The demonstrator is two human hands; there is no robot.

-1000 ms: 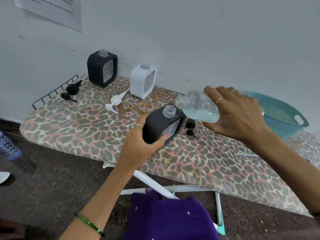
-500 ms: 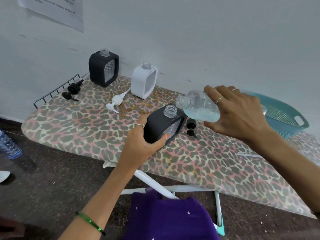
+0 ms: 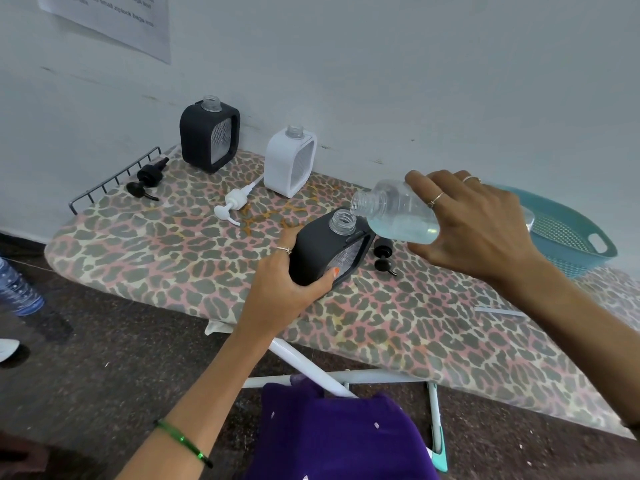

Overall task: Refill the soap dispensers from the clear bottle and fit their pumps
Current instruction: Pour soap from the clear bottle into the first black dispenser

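- Right hand point(image 3: 485, 230) grips the clear bottle point(image 3: 398, 216), tilted, its mouth just above the open neck of the black dispenser point(image 3: 325, 247).
- Left hand point(image 3: 291, 285) clamps that dispenser, tilted, mid ironing board point(image 3: 173, 251).
- Black pump point(image 3: 382, 256) lies just beside it.

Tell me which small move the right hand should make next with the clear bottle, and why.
Probably tip the clear plastic bottle a little further. The right hand holds it nearly level, its mouth just above the open neck of the tilted black square dispenser, which the left hand grips. The pale blue liquid sits in the bottle's lower side and no stream is visible.
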